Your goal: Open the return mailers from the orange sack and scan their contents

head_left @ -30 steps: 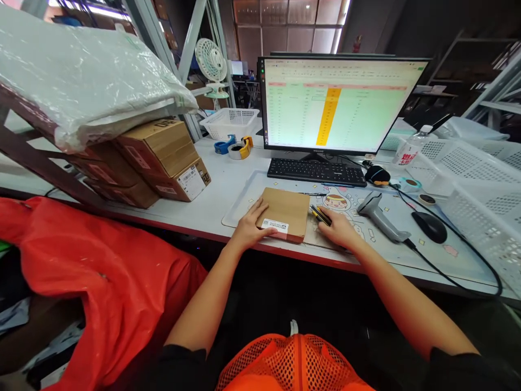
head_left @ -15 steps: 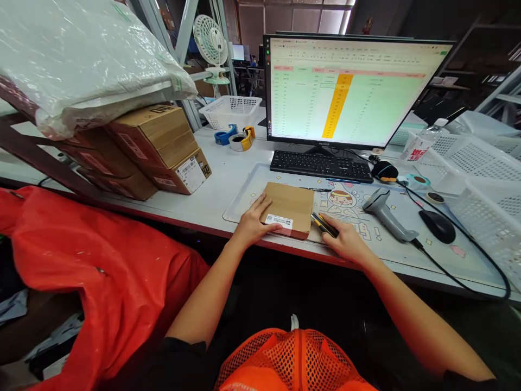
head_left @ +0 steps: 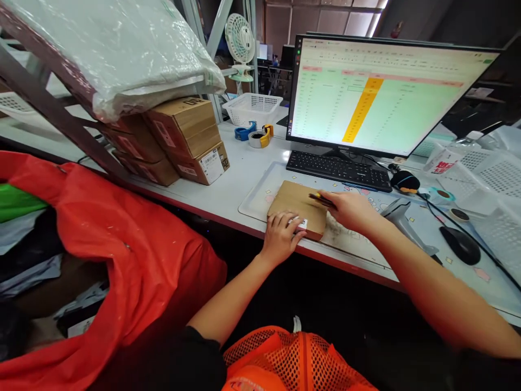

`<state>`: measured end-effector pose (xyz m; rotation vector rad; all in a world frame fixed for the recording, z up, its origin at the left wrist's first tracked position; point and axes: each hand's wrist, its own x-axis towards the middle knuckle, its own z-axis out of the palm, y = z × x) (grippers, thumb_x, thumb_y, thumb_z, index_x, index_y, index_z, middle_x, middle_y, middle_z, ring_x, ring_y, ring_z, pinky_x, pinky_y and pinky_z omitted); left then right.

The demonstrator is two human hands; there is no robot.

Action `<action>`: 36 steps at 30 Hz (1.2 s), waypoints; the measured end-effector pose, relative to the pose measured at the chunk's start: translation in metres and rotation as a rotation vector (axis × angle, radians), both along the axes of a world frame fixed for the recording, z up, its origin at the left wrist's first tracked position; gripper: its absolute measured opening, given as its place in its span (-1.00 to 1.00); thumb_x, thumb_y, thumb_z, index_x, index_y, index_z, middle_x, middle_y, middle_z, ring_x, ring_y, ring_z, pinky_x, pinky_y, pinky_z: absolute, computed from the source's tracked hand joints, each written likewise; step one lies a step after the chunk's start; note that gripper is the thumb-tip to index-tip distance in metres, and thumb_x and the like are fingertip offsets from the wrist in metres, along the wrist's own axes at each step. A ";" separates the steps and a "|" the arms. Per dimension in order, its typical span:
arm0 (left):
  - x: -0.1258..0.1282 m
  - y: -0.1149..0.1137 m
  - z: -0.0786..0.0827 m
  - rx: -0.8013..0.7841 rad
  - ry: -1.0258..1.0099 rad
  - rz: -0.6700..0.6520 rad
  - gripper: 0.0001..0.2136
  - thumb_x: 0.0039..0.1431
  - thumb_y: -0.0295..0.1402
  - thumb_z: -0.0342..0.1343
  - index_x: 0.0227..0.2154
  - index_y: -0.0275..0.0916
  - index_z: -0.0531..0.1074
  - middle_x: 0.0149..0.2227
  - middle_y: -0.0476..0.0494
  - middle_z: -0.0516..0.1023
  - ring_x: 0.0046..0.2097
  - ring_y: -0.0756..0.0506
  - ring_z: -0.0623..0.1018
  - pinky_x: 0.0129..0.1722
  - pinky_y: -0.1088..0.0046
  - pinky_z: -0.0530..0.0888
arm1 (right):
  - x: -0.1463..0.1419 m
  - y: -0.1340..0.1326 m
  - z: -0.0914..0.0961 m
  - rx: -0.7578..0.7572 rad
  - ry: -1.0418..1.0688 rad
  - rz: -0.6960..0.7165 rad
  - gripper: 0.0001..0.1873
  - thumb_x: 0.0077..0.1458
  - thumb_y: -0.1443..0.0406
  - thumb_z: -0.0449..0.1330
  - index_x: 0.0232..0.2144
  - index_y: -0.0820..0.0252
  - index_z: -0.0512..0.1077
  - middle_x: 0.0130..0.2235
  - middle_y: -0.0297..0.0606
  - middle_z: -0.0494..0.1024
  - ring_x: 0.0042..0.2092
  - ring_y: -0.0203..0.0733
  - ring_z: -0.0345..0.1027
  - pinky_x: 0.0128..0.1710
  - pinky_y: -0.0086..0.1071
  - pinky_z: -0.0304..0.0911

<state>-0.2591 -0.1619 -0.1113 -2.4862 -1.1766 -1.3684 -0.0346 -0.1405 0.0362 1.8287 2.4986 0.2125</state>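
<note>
A flat brown cardboard box [head_left: 295,196] lies on the desk mat near the front edge of the desk. My left hand [head_left: 280,236] grips its near edge, fingers curled over the top and thumb against the front side, covering part of a white label [head_left: 302,223]. In my right hand [head_left: 348,209] is a black and yellow utility knife [head_left: 322,200], held above the right part of the box top. Whether its tip touches the cardboard, I cannot tell.
A keyboard [head_left: 337,169] and monitor [head_left: 366,103] stand behind the box. A barcode scanner [head_left: 411,228] and mouse [head_left: 459,244] lie to the right. Stacked cartons [head_left: 187,136] and tape dispensers [head_left: 258,136] are at the left. An orange-red sheet [head_left: 150,233] hangs beside the desk.
My right hand has lifted the utility knife from beside the box to over its top. My left hand has shifted along the near edge, now over the label. The view has swung left.
</note>
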 end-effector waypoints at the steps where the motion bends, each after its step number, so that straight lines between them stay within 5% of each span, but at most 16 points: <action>1: 0.001 0.002 -0.002 0.010 -0.008 0.005 -0.71 0.45 -0.18 0.19 0.11 -0.17 0.55 0.14 -0.22 0.61 0.25 -0.25 0.49 0.32 0.07 0.29 | -0.020 0.009 0.006 -0.034 -0.067 0.034 -0.37 0.32 0.36 0.06 0.39 0.00 0.34 0.07 -0.04 0.67 -0.03 0.11 0.59 -0.12 -0.19 0.37; 6: -0.002 0.005 0.000 0.007 0.014 0.002 -0.69 0.44 -0.17 0.18 0.11 -0.19 0.55 0.14 -0.21 0.61 0.18 -0.25 0.50 0.27 0.07 0.31 | -0.092 0.043 0.012 -0.083 -0.190 0.170 -0.45 0.38 0.35 0.00 0.34 0.07 0.41 -0.03 0.04 0.68 -0.07 0.09 0.58 -0.17 -0.23 0.30; 11: -0.004 0.003 0.004 -0.096 0.044 -0.015 -0.68 0.46 -0.16 0.15 0.13 -0.18 0.55 0.18 -0.24 0.58 0.23 -0.27 0.47 0.29 0.03 0.28 | -0.106 0.049 0.010 -0.083 -0.216 0.180 -0.49 0.36 0.38 0.01 0.26 0.14 0.49 -0.10 0.06 0.67 -0.09 0.06 0.58 -0.20 -0.25 0.29; 15: -0.005 0.003 0.001 -0.131 0.034 -0.023 -0.67 0.46 -0.15 0.14 0.17 -0.14 0.53 0.18 -0.24 0.58 0.25 -0.28 0.47 0.30 0.03 0.26 | -0.076 0.030 0.016 -0.120 -0.238 0.125 -0.51 0.33 0.40 0.05 0.21 0.11 0.53 -0.14 0.06 0.68 -0.10 0.10 0.58 -0.17 -0.21 0.30; 18: -0.006 0.002 0.003 -0.129 0.020 -0.036 -0.67 0.45 -0.16 0.17 0.16 -0.14 0.53 0.18 -0.23 0.58 0.26 -0.27 0.46 0.30 0.04 0.26 | -0.019 0.008 0.014 -0.155 -0.267 0.031 -0.45 0.22 0.47 0.10 0.18 0.04 0.55 -0.19 0.04 0.68 -0.16 0.12 0.58 -0.21 -0.18 0.29; 22: -0.010 0.005 0.021 -0.160 0.040 -0.060 -0.71 0.41 -0.16 0.21 0.08 -0.16 0.56 0.13 -0.24 0.60 0.18 -0.28 0.50 0.23 0.07 0.32 | 0.067 -0.021 -0.011 -0.152 -0.254 -0.138 -0.49 0.10 0.47 0.16 0.04 0.02 0.62 -0.28 0.02 0.65 -0.30 0.08 0.56 -0.28 -0.17 0.31; 25: -0.012 0.013 0.037 -0.178 0.095 -0.100 -0.63 0.35 -0.08 0.27 0.07 -0.21 0.56 0.15 -0.27 0.59 0.17 -0.30 0.51 0.20 0.09 0.36 | 0.095 -0.038 -0.039 -0.034 -0.201 -0.296 -0.40 0.22 0.44 0.05 0.25 0.04 0.48 -0.12 0.06 0.66 -0.21 0.08 0.59 -0.24 -0.18 0.36; 30: -0.009 0.025 0.038 -0.093 0.194 -0.070 -0.44 0.27 0.02 0.34 0.18 -0.24 0.53 0.24 -0.31 0.56 0.21 -0.39 0.52 0.21 0.02 0.37 | 0.076 -0.043 -0.056 -0.003 -0.035 -0.318 -0.47 0.39 0.30 0.04 0.35 0.26 0.36 0.14 0.21 0.55 0.15 0.17 0.47 0.05 -0.09 0.38; 36: -0.008 0.038 0.024 -0.006 0.268 -0.064 -0.48 0.42 0.01 0.10 0.21 -0.27 0.54 0.23 -0.36 0.57 0.21 -0.47 0.54 0.20 -0.08 0.38 | 0.014 0.015 -0.022 0.149 0.172 -0.129 -0.43 0.44 0.04 0.11 0.35 0.16 0.35 0.23 0.01 0.50 0.22 -0.01 0.39 0.26 -0.20 0.25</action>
